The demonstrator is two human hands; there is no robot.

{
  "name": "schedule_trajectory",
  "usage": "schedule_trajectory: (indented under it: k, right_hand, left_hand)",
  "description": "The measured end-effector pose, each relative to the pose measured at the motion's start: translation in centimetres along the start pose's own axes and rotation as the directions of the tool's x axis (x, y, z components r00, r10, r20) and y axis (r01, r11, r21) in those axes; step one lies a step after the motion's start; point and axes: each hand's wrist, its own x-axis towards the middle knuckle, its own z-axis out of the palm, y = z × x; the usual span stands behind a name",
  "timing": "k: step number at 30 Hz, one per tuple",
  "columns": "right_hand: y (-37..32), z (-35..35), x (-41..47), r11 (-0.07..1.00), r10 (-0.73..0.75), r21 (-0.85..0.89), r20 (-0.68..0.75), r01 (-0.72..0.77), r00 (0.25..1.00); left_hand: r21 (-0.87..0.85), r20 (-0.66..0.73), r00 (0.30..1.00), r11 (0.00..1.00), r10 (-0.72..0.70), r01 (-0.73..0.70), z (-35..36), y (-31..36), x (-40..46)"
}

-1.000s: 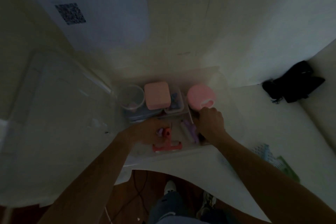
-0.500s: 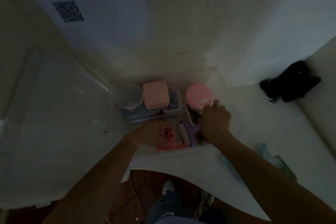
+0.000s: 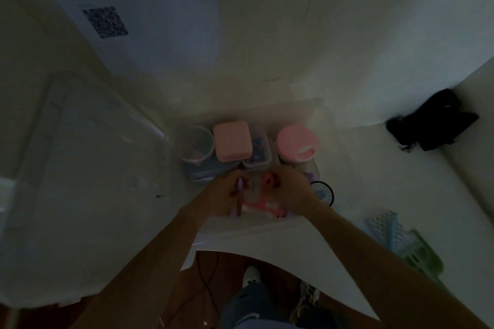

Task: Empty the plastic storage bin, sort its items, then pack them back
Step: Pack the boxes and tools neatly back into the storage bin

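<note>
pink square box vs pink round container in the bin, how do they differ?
The pink square box is a rounded square with a plain flat top; the pink round container is circular with a paler tab at its near edge. The box sits mid-row, beside a clear cup; the round one sits farthest right. Both are pink and stand in the bin's far row.

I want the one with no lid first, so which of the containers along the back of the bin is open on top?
The clear round cup at the left end; the square pink box and the round pink jar are both lidded.
</note>
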Motion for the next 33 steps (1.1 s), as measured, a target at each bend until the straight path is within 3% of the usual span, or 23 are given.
schedule_trajectory:
  k: [5, 11, 15, 19, 25, 29, 33]
  right_hand:
    - [1.4, -6.9, -0.1, 0.983, 0.185, 0.020, -0.184, -0.185, 0.965]
    - [3.8, -11.2, -1.0, 0.877, 0.335, 0.454, -0.341, -0.159, 0.878]
    - [4.3, -12.0, -1.8, 0.816, 0.386, 0.561, -0.352, -0.138, 0.852]
    - [3.9, -12.0, -2.7, 0.788, 0.383, 0.599, -0.296, -0.143, 0.875]
    - [1.4, -10.2, -2.8, 0.755, 0.298, 0.646, -0.183, -0.114, 0.937]
    - [1.6, -4.6, 0.0, 0.874, 0.262, 0.449, -0.110, -0.187, 0.959]
    - [3.0, 0.7, 1.6, 0.872, 0.326, 0.359, 0.083, -0.333, 0.942]
  left_hand:
    - [-0.091, -0.082, 0.997, 0.996, 0.015, -0.023, 0.9, 1.3, 1.4]
    - [0.040, -0.002, 0.986, 0.985, 0.168, -0.167, 2.9, 3.5, 3.1]
    - [-0.030, 0.049, 0.988, 0.989, 0.143, -0.142, 4.4, 3.4, 3.6]
    - [-0.059, 0.181, 0.983, 0.998, -0.011, 0.022, 5.4, 2.4, 3.1]
    - [0.106, 0.108, 0.974, 0.976, -0.201, 0.190, 3.1, 1.9, 2.9]
    - [0.214, 0.058, 0.865, 0.853, -0.498, 0.477, 2.5, -1.4, 2.4]
    - [0.221, 0.145, 0.780, 0.789, -0.608, 0.574, 2.6, -1.7, 1.8]
